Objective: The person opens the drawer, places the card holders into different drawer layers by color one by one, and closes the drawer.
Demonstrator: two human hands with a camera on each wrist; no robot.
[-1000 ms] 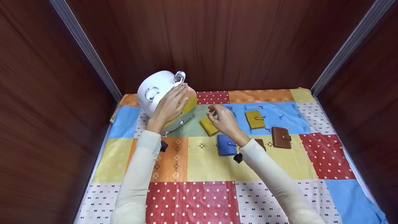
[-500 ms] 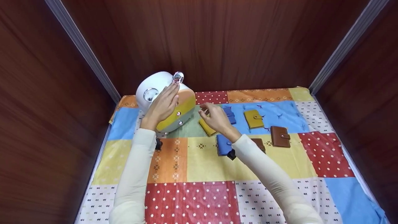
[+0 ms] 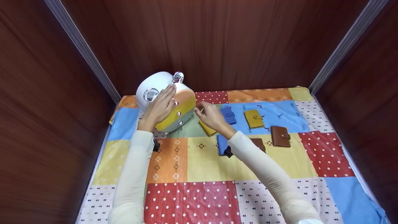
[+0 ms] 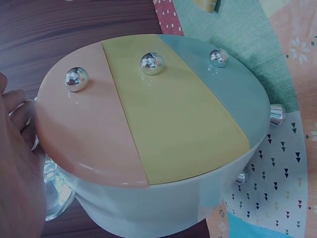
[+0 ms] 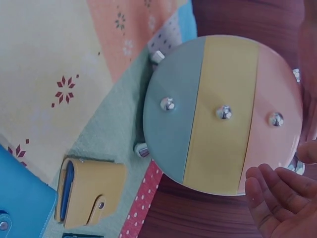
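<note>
A rounded white box (image 3: pixel 155 81) with orange, yellow and grey-green drawer fronts and silver knobs stands at the back left. My left hand (image 3: pixel 160 107) lies along its upper left side with straight fingers, beside the silver handle (image 3: pixel 178 77). Near the box's right edge is my right hand (image 3: pixel 213 116), its fingers loosely bent and nothing between them. In the right wrist view the right fingers (image 5: pixel 282 198) overlap the pink end of the front; whether they touch it I cannot tell. All three drawers look closed in the left wrist view, with the yellow front (image 4: pixel 173 119) in the middle.
A yellow wallet (image 3: pixel 206 128) lies partly under my right hand. Blue wallets (image 3: pixel 228 115), another yellow one (image 3: pixel 254 119) and brown ones (image 3: pixel 280 136) lie on the patchwork cloth (image 3: pixel 205 168). Wooden panels (image 3: pixel 248 46) enclose the back and sides.
My right hand has moved left, up to the box's right edge. The left hand has slid left and slightly down along the box, showing more of the drawer fronts.
</note>
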